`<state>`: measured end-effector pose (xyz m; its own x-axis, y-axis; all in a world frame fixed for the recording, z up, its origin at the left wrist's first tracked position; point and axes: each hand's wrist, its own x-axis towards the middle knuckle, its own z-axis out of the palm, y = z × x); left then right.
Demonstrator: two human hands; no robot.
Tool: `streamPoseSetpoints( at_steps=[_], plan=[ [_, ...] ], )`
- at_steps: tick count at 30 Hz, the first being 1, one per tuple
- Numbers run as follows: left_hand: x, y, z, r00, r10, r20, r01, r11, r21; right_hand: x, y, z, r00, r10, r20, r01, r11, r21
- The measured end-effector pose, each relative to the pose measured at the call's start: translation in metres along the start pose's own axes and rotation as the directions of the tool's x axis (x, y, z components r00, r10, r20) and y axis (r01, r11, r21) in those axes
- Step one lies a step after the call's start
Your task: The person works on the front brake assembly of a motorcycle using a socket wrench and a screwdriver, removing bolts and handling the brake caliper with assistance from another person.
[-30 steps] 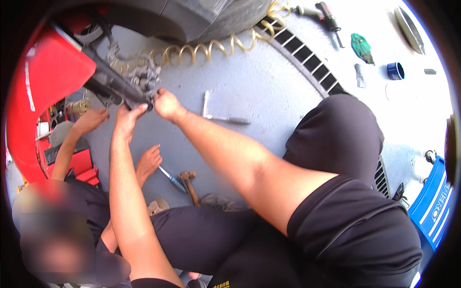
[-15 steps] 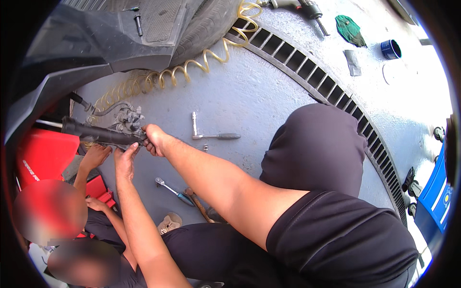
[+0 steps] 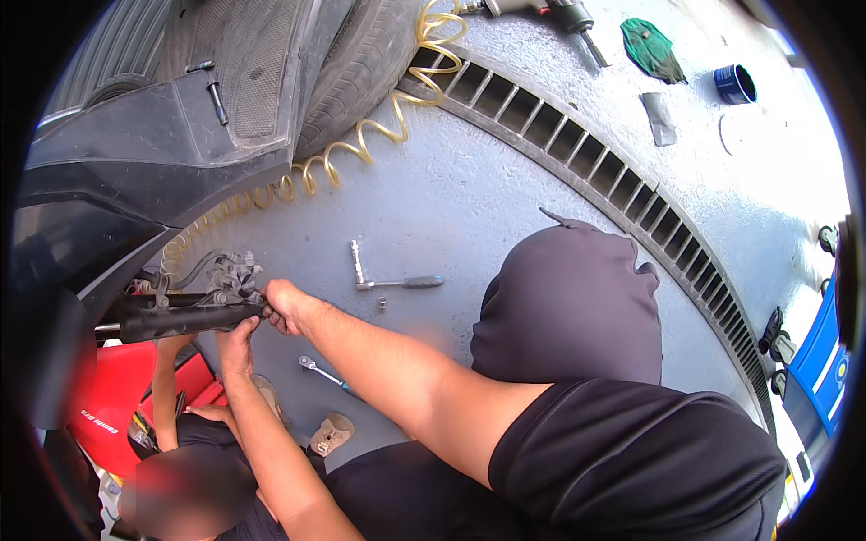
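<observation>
My left hand (image 3: 236,344) grips the underside of a black strut (image 3: 189,319) near its right end, fingers partly hidden. My right hand (image 3: 287,307) is closed around that same end, beside a grimy metal caliper assembly (image 3: 232,278) with a hose. A co-worker's hand (image 3: 206,412) is lower left, below my left hand, by a red tool case (image 3: 101,410). On the floor to the right lie a socket extension with a ratchet (image 3: 406,282) and a small socket (image 3: 382,303). Another ratchet (image 3: 317,370) lies behind my right forearm, partly hidden.
A vehicle's tire (image 3: 356,81) and dark bodywork (image 3: 135,180) are upper left, with a yellow coiled hose (image 3: 361,142) alongside. A floor grate (image 3: 550,135) curves rightward. An impact gun (image 3: 577,22), green rag (image 3: 649,50), can (image 3: 732,84) and blue cart (image 3: 816,352) are beyond my knee (image 3: 564,298).
The view has swung, so the strut and both my hands appear lower and more level, with more bodywork showing. My hands stay on the strut. The co-worker's lower hand has shifted leftward.
</observation>
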<state>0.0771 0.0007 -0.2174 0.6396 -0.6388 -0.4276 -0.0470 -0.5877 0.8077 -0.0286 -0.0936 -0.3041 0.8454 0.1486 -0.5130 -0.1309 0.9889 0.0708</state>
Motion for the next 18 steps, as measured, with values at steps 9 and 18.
streamPoseSetpoints(
  at_steps=[9,18],
  plan=[
    [-0.012,0.008,-0.005,0.998,0.023,0.065,-0.034,0.985,0.169,0.003,0.011,0.004,0.991,-0.117,-0.058,0.103,0.975,-0.198],
    [0.014,-0.009,-0.028,0.964,0.169,0.205,-0.232,0.912,0.338,0.002,-0.006,-0.024,0.979,-0.179,-0.101,0.116,0.887,-0.447]
  ],
)
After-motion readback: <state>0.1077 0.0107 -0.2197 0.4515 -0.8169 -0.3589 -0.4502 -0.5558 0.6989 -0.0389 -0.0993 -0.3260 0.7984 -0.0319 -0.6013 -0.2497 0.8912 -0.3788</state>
